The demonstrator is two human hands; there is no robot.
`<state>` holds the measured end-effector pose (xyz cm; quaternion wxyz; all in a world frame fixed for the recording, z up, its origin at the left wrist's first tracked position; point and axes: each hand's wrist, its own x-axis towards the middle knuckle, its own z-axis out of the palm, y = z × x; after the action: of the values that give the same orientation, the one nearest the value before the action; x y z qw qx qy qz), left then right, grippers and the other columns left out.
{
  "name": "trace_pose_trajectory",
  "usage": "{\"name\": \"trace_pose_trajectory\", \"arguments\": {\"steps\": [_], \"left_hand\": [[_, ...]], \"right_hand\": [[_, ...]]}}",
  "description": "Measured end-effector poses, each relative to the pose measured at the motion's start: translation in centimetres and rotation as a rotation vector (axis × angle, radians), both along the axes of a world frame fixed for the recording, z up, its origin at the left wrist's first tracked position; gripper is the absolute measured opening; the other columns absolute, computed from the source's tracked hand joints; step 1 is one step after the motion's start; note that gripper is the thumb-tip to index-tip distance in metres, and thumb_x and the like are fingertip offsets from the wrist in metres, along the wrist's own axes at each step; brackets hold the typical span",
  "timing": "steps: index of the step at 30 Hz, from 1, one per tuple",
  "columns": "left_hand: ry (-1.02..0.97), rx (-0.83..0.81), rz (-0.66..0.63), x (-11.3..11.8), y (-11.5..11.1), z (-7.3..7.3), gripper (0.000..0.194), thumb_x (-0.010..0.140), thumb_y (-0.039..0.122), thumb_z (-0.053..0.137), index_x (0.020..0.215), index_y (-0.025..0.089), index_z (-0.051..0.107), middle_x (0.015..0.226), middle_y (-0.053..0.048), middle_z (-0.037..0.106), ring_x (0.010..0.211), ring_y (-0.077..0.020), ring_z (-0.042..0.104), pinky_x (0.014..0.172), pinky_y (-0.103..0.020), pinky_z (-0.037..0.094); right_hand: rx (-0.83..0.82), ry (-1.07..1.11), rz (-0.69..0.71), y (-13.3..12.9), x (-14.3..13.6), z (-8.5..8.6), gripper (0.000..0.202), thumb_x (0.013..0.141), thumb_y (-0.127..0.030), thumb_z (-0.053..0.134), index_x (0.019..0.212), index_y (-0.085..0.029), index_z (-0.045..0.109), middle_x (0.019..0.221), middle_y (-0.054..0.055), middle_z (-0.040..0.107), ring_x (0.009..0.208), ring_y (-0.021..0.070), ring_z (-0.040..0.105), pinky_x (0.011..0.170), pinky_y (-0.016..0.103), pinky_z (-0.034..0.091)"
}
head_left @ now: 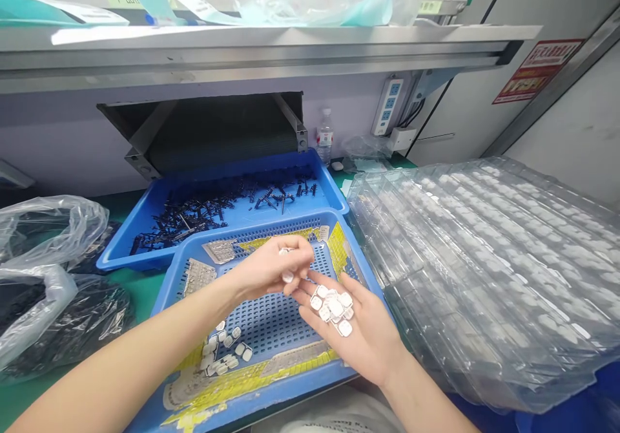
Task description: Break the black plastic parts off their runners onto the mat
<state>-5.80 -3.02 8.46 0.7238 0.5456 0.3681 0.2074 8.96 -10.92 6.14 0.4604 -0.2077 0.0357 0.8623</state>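
Note:
My left hand [285, 265] is closed over the basket, with small white square pieces [287, 275] between its fingers and palm. Just to its right my right hand [361, 329] lies palm up with fingers extended, cradling a heap of small white square pieces [334, 305] with rounded corners. The fingertips of both hands are close together; whether they touch I cannot tell. Beneath them is a blue perforated basket [271, 320], its inside edges patched with yellow and grey tape. Several loose white pieces [227, 349] lie in its front left part.
Behind the basket sits a blue tray [237, 194] of small black parts. Clear plastic trays [484, 271] holding rows of whitish pieces are stacked at right. Plastic bags [62, 297] with dark contents stand at left. A shelf [271, 58] spans the back, above a bottle [324, 137].

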Motion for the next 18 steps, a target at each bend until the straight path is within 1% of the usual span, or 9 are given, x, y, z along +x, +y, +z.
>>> {"name": "trace_pose_trajectory", "arguments": {"steps": [2,4,5,7,9,12,15,18], "left_hand": [[0.226,0.257,-0.088,0.0,-0.8,0.4,0.016,0.075,0.031,0.055,0.073,0.015,0.051,0.058,0.002,0.051,0.039,-0.0054,0.041,0.035,-0.015,0.027],[0.395,0.536,-0.135,0.1,-1.6,0.5,0.013,0.074,0.028,0.058,0.079,0.017,0.056,0.063,0.001,0.054,0.051,-0.0087,0.047,0.046,-0.018,0.034],[0.434,0.651,-0.157,0.2,-1.9,0.4,0.013,0.074,0.028,0.058,0.083,0.017,0.057,0.066,0.001,0.054,0.057,-0.0103,0.049,0.051,-0.019,0.036],[0.441,0.805,-0.208,0.4,-2.4,-0.1,0.015,0.078,0.028,0.055,0.089,0.019,0.057,0.070,0.000,0.055,0.065,-0.0126,0.050,0.057,-0.021,0.036],[0.417,0.893,-0.253,0.6,-2.6,-0.7,0.015,0.082,0.028,0.048,0.092,0.018,0.055,0.077,-0.002,0.055,0.069,-0.0136,0.051,0.060,-0.022,0.037],[0.437,0.986,-0.282,0.8,-2.6,-1.4,0.015,0.086,0.025,0.041,0.090,0.017,0.053,0.081,-0.005,0.055,0.071,-0.0144,0.051,0.060,-0.022,0.037],[0.471,1.011,-0.323,0.8,-2.5,-1.5,0.015,0.086,0.023,0.039,0.089,0.016,0.052,0.080,-0.005,0.054,0.069,-0.0138,0.050,0.057,-0.022,0.036],[0.483,1.009,-0.345,0.6,-2.3,-1.2,0.016,0.087,0.022,0.037,0.090,0.016,0.051,0.079,-0.004,0.053,0.068,-0.0132,0.049,0.058,-0.022,0.036]], "right_hand": [[-0.010,0.034,-0.034,0.1,-0.1,0.0,0.039,0.093,-0.030,0.023,0.112,-0.005,0.046,0.107,0.014,0.050,0.095,0.0181,0.051,0.088,0.033,0.038],[0.009,0.076,-0.062,0.1,-0.3,-0.1,0.039,0.093,-0.028,0.021,0.106,-0.005,0.050,0.100,0.012,0.052,0.088,0.0150,0.052,0.088,0.031,0.038],[0.027,0.094,-0.072,0.2,-0.4,-0.1,0.040,0.093,-0.028,0.020,0.103,-0.005,0.051,0.097,0.012,0.052,0.083,0.0138,0.052,0.086,0.030,0.040],[0.067,0.113,-0.098,0.2,-0.6,-0.2,0.042,0.093,-0.027,0.019,0.093,-0.006,0.055,0.089,0.010,0.053,0.074,0.0119,0.051,0.079,0.025,0.043],[0.080,0.098,-0.122,0.3,-0.6,-0.3,0.043,0.093,-0.026,0.019,0.084,-0.007,0.057,0.079,0.007,0.052,0.067,0.0108,0.050,0.073,0.023,0.044],[0.054,0.075,-0.148,0.3,-0.6,-0.4,0.044,0.092,-0.023,0.019,0.075,-0.009,0.057,0.071,0.005,0.050,0.062,0.0103,0.048,0.072,0.023,0.044],[0.039,0.081,-0.144,0.4,-0.6,-0.4,0.044,0.092,-0.022,0.020,0.071,-0.009,0.056,0.068,0.005,0.049,0.062,0.0104,0.048,0.071,0.024,0.045],[0.040,0.096,-0.130,0.3,-0.6,-0.4,0.043,0.092,-0.022,0.021,0.073,-0.008,0.057,0.069,0.005,0.050,0.066,0.0113,0.050,0.076,0.027,0.045]]}}
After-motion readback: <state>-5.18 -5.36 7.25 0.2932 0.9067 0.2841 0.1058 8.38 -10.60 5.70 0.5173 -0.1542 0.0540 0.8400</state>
